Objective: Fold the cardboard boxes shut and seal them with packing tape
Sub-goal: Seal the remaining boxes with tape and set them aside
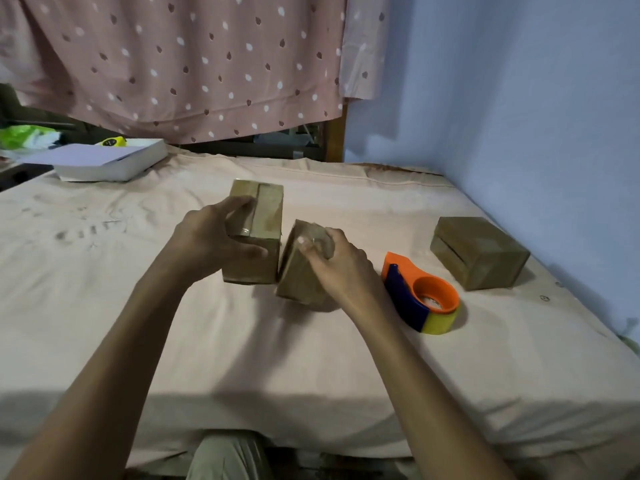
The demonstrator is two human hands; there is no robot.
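Surface: peach bedsheet [207, 341], blue wall [519, 98] (dotted curtain [173, 64] behind).
Left hand [207, 233]: grips taped box [263, 216], long axis pointing away.
Right hand [339, 265]: grips tilted box [298, 275] beside it.

pink dotted curtain [194, 64] | blue wall [519, 98] | white book [114, 164] on bedsheet [242, 358]

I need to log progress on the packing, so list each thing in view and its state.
Left box: flaps shut, taped, upright.
Middle box: shut, tilted.
Right box: shut, lying apart, untouched.
Tape dispenser: set down, unused.
Left hand: grips left box.
Right hand: grips middle box.
White box: shut.
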